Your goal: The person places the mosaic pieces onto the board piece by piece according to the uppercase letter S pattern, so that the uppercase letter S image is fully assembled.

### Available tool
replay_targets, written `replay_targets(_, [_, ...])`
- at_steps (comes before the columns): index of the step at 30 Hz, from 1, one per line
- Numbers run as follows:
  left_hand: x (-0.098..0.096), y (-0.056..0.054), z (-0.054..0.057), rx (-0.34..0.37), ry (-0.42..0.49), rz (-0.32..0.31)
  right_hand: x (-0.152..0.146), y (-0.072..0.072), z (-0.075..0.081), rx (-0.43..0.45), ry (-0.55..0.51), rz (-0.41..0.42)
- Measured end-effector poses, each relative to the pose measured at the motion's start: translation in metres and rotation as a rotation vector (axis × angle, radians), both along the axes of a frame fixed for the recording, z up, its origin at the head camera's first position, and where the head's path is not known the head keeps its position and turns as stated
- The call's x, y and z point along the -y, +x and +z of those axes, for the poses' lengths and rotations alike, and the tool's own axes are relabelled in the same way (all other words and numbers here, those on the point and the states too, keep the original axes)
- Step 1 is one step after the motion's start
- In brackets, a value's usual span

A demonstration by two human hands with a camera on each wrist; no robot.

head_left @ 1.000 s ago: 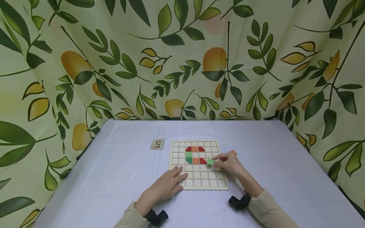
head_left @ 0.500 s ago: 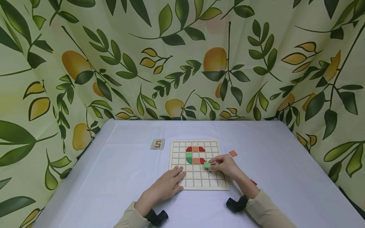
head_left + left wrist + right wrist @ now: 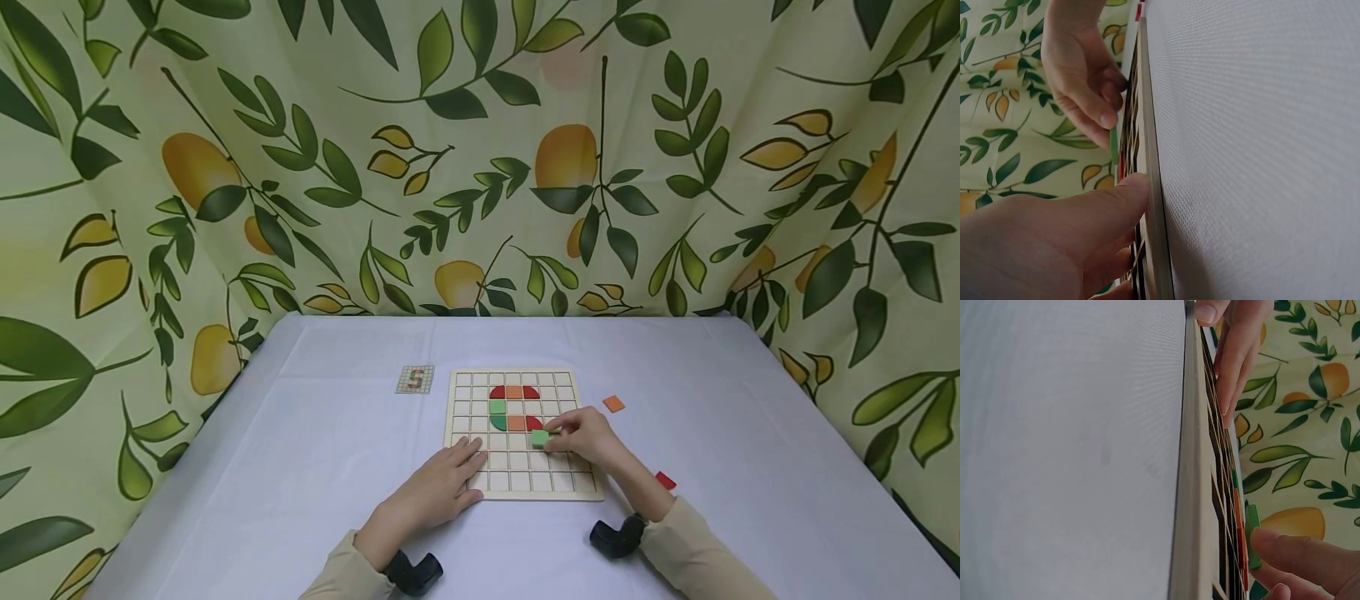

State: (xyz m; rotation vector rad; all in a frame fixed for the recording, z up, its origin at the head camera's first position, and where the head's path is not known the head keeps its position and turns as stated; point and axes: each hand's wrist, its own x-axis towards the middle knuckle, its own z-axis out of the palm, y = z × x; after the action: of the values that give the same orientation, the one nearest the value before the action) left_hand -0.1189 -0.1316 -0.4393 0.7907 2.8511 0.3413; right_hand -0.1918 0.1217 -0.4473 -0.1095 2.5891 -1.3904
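A wooden grid board [image 3: 525,495] lies on the table with red, orange and green tiles set in its upper cells. My right hand [image 3: 588,435] pinches a light green square tile [image 3: 539,439] between thumb and fingertips, just below the red quarter-round tile [image 3: 533,423]. In the right wrist view the green tile [image 3: 1252,536] stands tilted close over the board, at the fingertips. My left hand [image 3: 435,487] rests on the board's lower left part with its fingers spread. The left wrist view shows the left thumb [image 3: 1113,203] on the board's edge.
A small card [image 3: 415,380] with an S pattern on a grid lies left of the board. To the right lie an orange square tile [image 3: 613,404] and a red tile [image 3: 665,481] near the right wrist. A leaf-patterned curtain [image 3: 480,167] hangs behind the table.
My right hand has moved left and slightly toward me with the green tile, from right of the red quarter-round to below it. The red tile by the wrist has come into fuller view. The left hand stays.
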Motion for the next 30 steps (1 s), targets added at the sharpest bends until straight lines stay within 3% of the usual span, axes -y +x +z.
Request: replay_targets(30, [0.0014,-0.0021,-0.0031,-0.013,-0.002,-0.010,0.0072,-0.0028,-0.0022,0.010,0.070,-0.016])
